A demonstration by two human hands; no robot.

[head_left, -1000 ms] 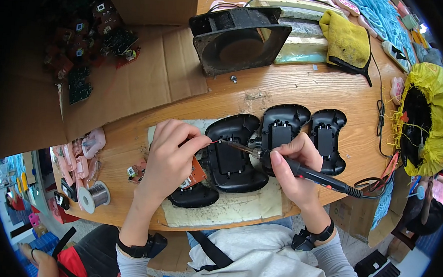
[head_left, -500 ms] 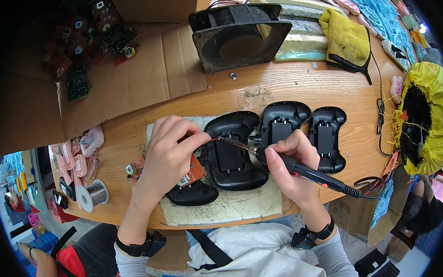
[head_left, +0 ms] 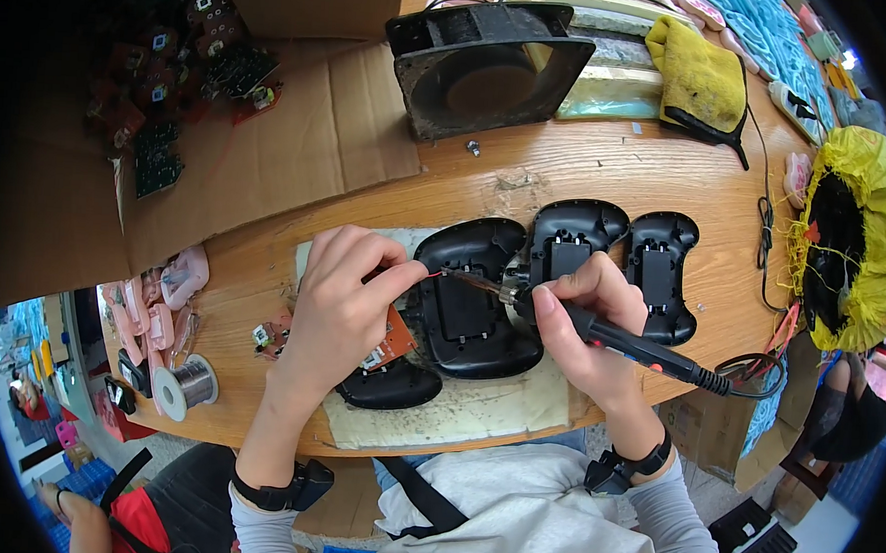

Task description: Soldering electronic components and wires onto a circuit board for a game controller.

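Note:
My left hand [head_left: 342, 296] pinches a thin red wire [head_left: 435, 274] at the left edge of a black game controller shell [head_left: 459, 352]. Held like a pen in my right hand [head_left: 595, 330] is a black-handled soldering iron [head_left: 659, 360], its tip angled left to the wire's end by a metal contact of the shell. Whether tip and wire touch is too small to tell. Under my left hand lies an orange-red circuit board [head_left: 396, 342], beside another, partly hidden black shell [head_left: 397, 389]. Two more shells [head_left: 578, 224] [head_left: 663, 278] lie to the right.
A pale, stained mat [head_left: 496, 409] lies under the work. Solder wire on a spool [head_left: 187, 388] stands at left near pink parts [head_left: 160, 322]. Behind are a square fan [head_left: 489, 74], a yellow cloth [head_left: 702, 80] and a cardboard box [head_left: 280, 128] with circuit boards. A yellow-lined container [head_left: 866, 239] stands right.
The view has shifted slightly, so the bench things appear a little farther right. Both hands keep their grips, with the iron's tip still at the wire's end.

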